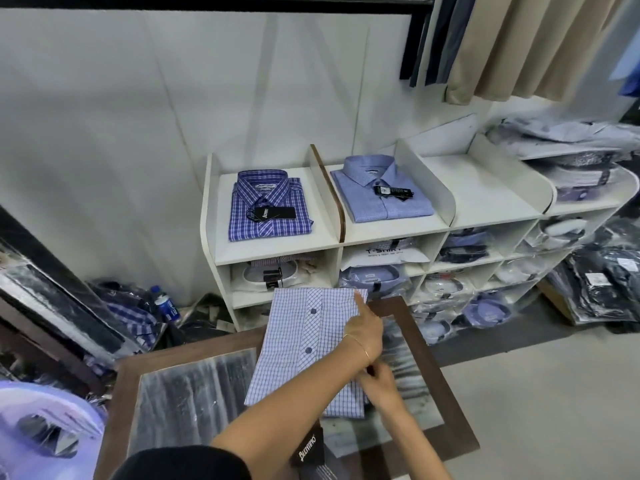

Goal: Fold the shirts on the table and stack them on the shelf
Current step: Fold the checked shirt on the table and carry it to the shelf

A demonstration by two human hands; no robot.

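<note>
From the head camera, a white shelf [277, 251] stands at twelve o'clock beyond the surface [446, 372]. Its top tier is split by upright dividers: a dark blue plaid shirt [270, 206] lies folded in the left bay and a light blue shirt [382, 188] in the next, each with a black tag. The cubbies below hold bagged shirts. At three o'clock more bagged shirts [602, 282] are heaped on the floor, and at nine o'clock a blue water bottle [166, 303] stands among dark packets. Beige and navy garments [519, 46] hang at one o'clock against a white panelled wall.

The surface is a dark wood frame around a reflective glass top. A black brand tag [308, 448] lies at its near edge.

The checked shirt [304, 344], pale blue on white with dark buttons down its placket, lies partly folded at the surface's centre, its far end reaching past the edge toward the shelf. The left hand [367, 330] crosses over it, index finger pointing at its far right corner, other fingers curled. The right hand [381, 386] is at the shirt's right edge; whether it grips the cloth cannot be told.
</note>
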